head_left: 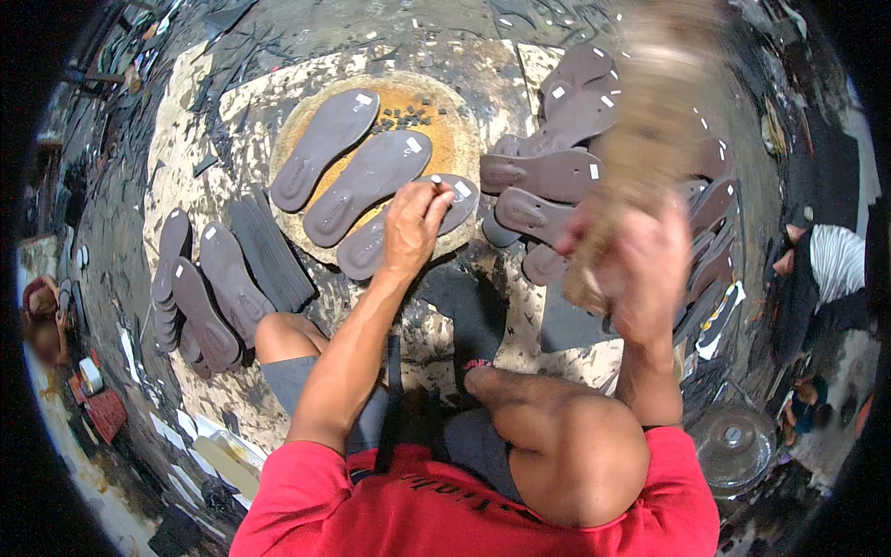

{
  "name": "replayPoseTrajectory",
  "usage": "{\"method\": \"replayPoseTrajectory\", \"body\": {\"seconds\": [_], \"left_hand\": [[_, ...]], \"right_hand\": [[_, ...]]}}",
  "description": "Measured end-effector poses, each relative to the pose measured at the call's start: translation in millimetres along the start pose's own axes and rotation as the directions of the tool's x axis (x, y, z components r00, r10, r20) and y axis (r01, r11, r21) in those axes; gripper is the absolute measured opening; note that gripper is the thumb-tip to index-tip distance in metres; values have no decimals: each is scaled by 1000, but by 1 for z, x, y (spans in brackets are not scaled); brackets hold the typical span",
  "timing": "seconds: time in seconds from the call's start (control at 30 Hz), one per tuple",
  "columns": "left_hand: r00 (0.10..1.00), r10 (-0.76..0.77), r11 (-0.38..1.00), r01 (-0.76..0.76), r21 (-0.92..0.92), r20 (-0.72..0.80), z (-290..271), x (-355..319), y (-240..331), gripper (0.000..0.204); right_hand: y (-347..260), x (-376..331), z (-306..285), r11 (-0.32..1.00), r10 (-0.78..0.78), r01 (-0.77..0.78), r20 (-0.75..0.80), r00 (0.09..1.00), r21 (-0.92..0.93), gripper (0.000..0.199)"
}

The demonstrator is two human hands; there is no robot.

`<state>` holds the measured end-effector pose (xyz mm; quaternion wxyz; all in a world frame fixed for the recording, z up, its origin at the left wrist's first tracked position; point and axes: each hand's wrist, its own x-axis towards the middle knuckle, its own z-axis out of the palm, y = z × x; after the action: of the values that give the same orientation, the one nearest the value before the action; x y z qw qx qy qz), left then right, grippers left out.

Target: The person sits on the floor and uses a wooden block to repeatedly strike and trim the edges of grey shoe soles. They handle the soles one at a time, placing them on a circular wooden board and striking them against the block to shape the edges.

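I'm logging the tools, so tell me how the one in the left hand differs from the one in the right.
The small tool in the left hand shows only its end; the brown club in the right hand is long and bulky. The small tool is fairly clear; the brown club is streaked with blur. Both are held in a bare hand.

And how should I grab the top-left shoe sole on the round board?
I'd pinch the top-left shoe sole by its narrow heel end, coming from the lower left. It lies flat, and that end sits by the rim of the round board, while the next sole lies along its right side.
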<state>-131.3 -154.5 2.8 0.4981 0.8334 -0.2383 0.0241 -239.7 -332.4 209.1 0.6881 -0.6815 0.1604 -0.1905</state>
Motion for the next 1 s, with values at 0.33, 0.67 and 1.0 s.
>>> {"method": "replayPoseTrajectory", "body": {"seconds": [0.33,0.67,1.0], "left_hand": [[995,87,994,-90,54,46,4,-11,-6,16],[900,-432,882,407,-238,-64,-41,69,-37,30],[972,-187,980,194,37,-141,-38,69,-40,25]], "right_hand": [[135,-15,-31,819,499,-574,524,690,-23,43],[161,-28,-23,515,815,-851,367,449,-101,51],[92,19,-3,677,695,-730,406,593,-93,45]]}}
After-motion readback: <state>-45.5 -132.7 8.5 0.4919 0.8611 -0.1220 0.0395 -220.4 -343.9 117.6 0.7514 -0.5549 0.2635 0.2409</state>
